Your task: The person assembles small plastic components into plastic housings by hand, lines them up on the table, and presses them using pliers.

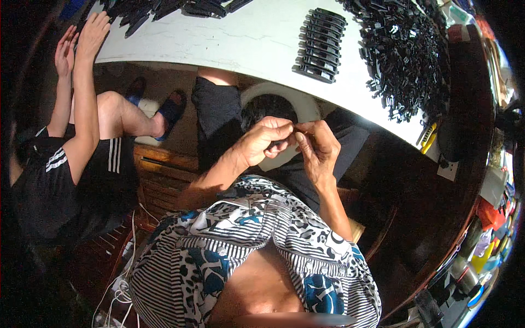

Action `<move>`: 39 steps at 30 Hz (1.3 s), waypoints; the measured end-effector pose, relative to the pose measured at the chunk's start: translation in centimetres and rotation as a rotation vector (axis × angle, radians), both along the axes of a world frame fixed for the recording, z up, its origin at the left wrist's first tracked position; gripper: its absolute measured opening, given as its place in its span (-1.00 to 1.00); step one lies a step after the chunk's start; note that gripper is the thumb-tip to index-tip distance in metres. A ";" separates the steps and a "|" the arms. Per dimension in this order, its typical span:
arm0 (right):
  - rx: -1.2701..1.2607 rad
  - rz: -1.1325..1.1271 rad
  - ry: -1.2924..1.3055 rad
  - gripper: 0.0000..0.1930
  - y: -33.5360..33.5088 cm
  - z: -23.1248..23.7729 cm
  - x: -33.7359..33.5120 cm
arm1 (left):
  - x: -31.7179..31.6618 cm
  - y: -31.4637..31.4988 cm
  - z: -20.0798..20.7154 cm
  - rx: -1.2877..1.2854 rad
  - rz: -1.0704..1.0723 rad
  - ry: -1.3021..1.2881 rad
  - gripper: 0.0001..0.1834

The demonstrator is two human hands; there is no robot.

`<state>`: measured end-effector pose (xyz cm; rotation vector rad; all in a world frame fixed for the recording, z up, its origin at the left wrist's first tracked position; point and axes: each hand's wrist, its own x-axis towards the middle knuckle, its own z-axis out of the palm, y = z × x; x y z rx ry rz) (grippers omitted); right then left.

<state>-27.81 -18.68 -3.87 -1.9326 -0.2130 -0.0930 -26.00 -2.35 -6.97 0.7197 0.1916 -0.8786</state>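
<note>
My left hand [267, 141] and my right hand [319, 148] meet fingertip to fingertip above my lap. Both are closed in a pinch. Whatever lies between the fingers is too small and too hidden to make out. Just beyond and below them is a round white tub [310, 109], with a dark mass [268, 107] inside that I cannot identify. On the white table [246, 52] ahead, several slim black plastic pieces [321, 46] lie side by side in a neat column. A big heap of small black plastic parts [402, 60] spreads to their right.
Long black pieces [164, 12] are piled at the table's far left. Another person's hands [90, 38] rest near that edge. A yellow-handled tool [429, 138] lies by the right corner, near a socket plate [447, 170]. White cables [121, 292] trail at lower left beside a wooden crate [167, 169].
</note>
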 end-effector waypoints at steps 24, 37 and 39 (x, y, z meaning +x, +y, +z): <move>-0.158 -0.160 0.238 -0.86 0.0 6.1 5.3 | 2.3 -0.2 6.7 1.043 0.475 -0.927 -0.79; -0.439 -0.081 0.213 -0.85 0.5 7.4 6.7 | 3.1 -0.8 7.2 1.355 0.305 -1.214 -0.68; -0.447 -0.062 0.236 -0.85 0.4 7.6 6.9 | 3.1 -0.7 7.3 1.369 0.291 -1.216 -0.69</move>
